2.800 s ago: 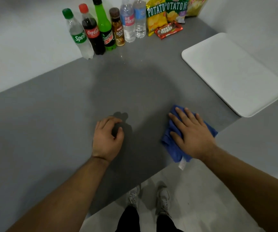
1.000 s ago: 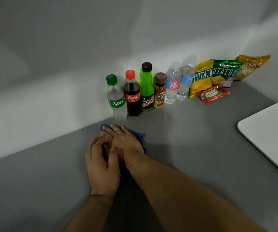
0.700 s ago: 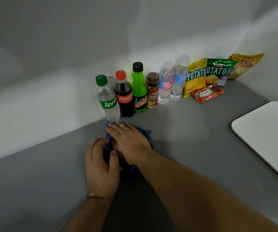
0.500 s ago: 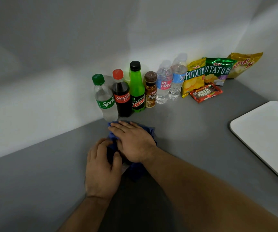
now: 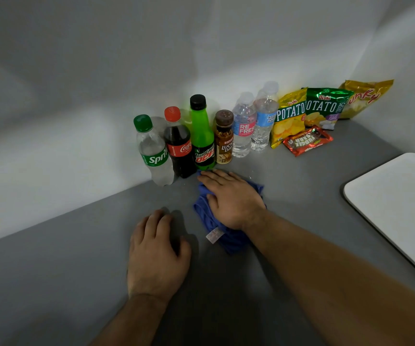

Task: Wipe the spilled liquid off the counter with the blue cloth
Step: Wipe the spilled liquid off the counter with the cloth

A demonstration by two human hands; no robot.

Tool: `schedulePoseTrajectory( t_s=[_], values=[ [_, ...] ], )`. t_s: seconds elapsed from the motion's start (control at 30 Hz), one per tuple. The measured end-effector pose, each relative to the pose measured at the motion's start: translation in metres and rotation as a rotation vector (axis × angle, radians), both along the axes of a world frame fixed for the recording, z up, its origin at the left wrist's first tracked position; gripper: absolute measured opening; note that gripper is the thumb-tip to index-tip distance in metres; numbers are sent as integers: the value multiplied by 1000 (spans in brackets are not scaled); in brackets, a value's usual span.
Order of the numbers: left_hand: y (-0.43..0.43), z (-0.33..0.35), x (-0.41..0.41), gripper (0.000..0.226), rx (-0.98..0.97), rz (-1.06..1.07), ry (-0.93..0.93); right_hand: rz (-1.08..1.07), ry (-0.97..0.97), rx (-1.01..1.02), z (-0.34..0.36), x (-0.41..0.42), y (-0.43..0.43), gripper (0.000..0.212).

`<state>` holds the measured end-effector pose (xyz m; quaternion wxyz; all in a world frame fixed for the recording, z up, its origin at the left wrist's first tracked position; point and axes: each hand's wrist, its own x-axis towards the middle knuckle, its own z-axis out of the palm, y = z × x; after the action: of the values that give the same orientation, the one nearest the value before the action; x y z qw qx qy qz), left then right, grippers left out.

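Mid-frame, the right hand (image 5: 234,201), grip spread flat, presses the blue cloth (image 5: 231,242) down to soak liquid; the left hand (image 5: 156,253) rests relaxed on the table (image 5: 51,283), likely bracing.

Dim, grey light, with a brighter patch on the wall (image 5: 221,71) beyond the right hand's (image 5: 231,198) fingertips. A soft shadow pools on the counter (image 5: 51,270) just beside the left hand's (image 5: 156,255) fingers. The wide lens bends the edges.
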<state>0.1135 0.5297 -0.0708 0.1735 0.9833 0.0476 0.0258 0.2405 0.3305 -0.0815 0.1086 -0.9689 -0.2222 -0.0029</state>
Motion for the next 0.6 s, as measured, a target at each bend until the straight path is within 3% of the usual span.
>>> schedulePoseTrajectory(
  t_s=[0.4,0.6],
  values=[
    [-1,6,-2,60,12,6,5,-104,33,-9,5,2,-44,57],
    [-2,5,-2,60,24,0,2,-295,40,-47,4,6,-58,61]
  ],
)
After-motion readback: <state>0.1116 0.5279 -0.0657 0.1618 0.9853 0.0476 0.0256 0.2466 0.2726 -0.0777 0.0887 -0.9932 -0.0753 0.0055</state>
